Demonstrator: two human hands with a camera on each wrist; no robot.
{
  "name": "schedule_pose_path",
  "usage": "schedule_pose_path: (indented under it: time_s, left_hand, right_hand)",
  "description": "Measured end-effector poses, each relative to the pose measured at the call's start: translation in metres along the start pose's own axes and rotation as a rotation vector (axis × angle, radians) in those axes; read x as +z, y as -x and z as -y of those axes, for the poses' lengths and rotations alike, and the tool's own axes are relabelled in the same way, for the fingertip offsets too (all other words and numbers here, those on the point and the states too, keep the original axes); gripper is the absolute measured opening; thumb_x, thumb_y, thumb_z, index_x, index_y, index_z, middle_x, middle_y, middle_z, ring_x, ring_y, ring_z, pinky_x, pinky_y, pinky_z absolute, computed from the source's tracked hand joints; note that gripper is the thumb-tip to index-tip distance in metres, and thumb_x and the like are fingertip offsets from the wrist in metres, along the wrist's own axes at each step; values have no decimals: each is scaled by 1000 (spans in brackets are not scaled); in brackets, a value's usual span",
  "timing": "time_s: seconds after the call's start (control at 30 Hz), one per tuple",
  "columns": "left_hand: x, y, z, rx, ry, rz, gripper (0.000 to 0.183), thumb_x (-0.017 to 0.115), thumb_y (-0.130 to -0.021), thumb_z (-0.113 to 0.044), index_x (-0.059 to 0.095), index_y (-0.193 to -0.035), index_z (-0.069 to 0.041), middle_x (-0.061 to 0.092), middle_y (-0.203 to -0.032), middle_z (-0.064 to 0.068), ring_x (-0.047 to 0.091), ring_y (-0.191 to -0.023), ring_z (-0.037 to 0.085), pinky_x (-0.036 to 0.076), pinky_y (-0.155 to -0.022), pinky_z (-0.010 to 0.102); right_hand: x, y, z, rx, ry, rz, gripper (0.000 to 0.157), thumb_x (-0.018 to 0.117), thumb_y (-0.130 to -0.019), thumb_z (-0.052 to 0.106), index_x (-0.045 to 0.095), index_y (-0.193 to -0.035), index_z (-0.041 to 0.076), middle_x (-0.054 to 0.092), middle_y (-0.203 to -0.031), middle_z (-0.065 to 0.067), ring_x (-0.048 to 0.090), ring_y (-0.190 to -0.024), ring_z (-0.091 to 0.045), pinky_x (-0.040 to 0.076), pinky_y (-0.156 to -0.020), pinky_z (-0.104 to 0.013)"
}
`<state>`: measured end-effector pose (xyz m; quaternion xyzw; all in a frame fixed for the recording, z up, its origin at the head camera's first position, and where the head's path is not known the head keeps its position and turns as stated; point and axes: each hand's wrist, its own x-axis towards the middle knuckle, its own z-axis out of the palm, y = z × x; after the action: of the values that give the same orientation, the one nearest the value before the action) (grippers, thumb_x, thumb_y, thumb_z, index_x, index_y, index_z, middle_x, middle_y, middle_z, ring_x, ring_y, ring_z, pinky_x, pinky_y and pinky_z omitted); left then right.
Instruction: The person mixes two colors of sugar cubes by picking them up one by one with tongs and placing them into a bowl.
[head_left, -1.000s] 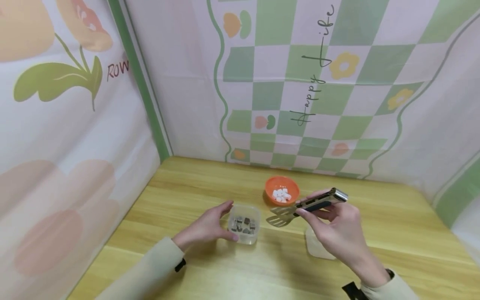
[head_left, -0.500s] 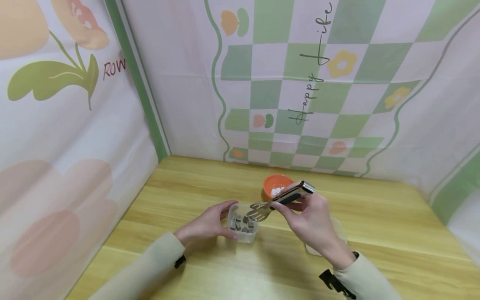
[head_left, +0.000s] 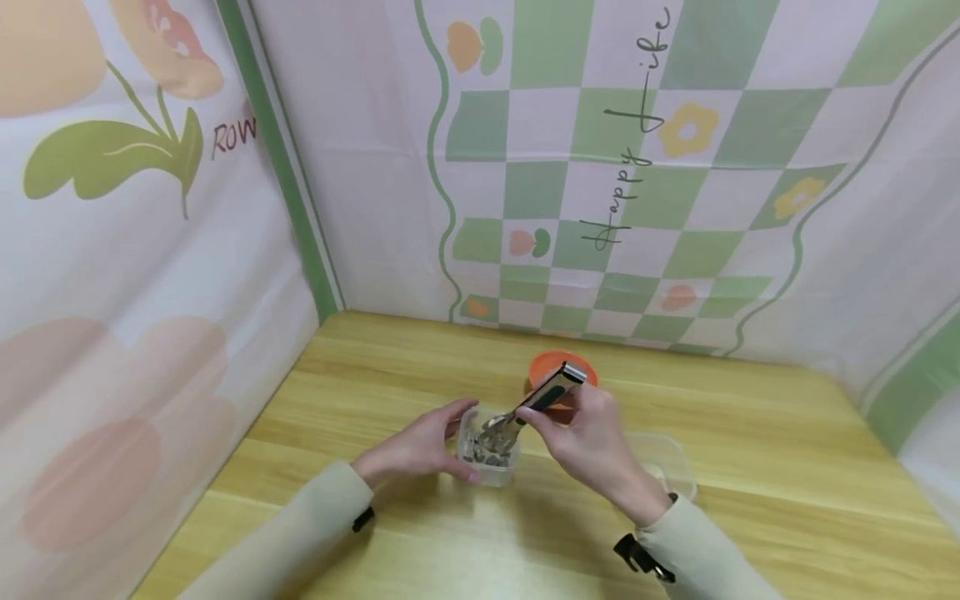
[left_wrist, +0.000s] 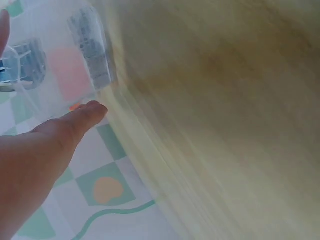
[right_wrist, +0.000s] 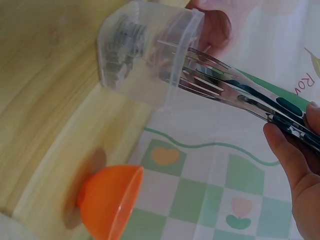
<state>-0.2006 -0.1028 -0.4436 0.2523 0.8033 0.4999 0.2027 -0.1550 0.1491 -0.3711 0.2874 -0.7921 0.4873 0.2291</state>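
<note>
A clear square plastic container (head_left: 492,477) with several small dark grey pieces in it stands on the table. My left hand (head_left: 420,443) holds its left side between thumb and fingers. My right hand (head_left: 592,437) grips metal tongs (head_left: 546,395) with dark handle inlays. In the right wrist view, the slotted ends of the tongs (right_wrist: 212,82) reach through the mouth of the container (right_wrist: 137,92), apart from the pieces at its bottom. The left wrist view shows my left thumb (left_wrist: 70,125) at the container's wall (left_wrist: 55,97).
Behind the tongs sits an orange bowl (head_left: 542,363), its inside mostly hidden by the right hand and tongs. Another clear square container (head_left: 678,460) is partly behind the right wrist, with something pale in it. Patterned cloth (head_left: 390,208) borders the wooden table (head_left: 405,350).
My right hand has brought the tongs leftward from beside the orange bowl, and their ends have dipped into the clear container. The left hand has stayed at the container.
</note>
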Motion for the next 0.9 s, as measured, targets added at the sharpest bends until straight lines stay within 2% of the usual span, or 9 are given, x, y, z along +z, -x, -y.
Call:
schedule_pose_path:
  time_s: [0.13, 0.37, 0.67, 0.9]
  left_hand:
    - [-1, -1, 0, 10, 11, 16, 112, 95, -76, -10, 26, -164, 0, 35, -165, 21, 39, -149, 37, 35, -121, 45]
    - [-2, -1, 0, -11, 2, 7, 106, 95, -79, -14, 31, -163, -2, 44, -160, 20, 44, -146, 37, 38, -119, 47]
    - [-1, -1, 1, -12, -5, 4, 106, 95, -78, -16, 32, -162, -3, 46, -159, 19, 45, -145, 38, 39, -119, 48]
    - [0, -1, 1, -19, -14, 4, 104, 95, -80, -17, 33, -162, -4, 45, -159, 18, 44, -146, 38, 37, -120, 49]
  right_hand:
    - [5, 1, -4, 10, 11, 28, 30, 86, -83, -6, 66, -100, 6, 71, -88, 0, 76, -80, -19, 64, -69, -28]
    - [8, 1, -12, 59, 16, 40, 28, 85, -85, -6, 66, -102, 6, 70, -89, -1, 76, -80, -21, 64, -69, -28]
    - [12, 5, -15, 127, 43, 66, 26, 86, -86, -1, 66, -100, 7, 73, -84, 2, 74, -75, -12, 63, -66, -27]
    - [17, 4, -19, 146, 20, 72, 26, 85, -86, -3, 66, -102, 6, 73, -87, -1, 75, -77, -21, 63, -68, -26]
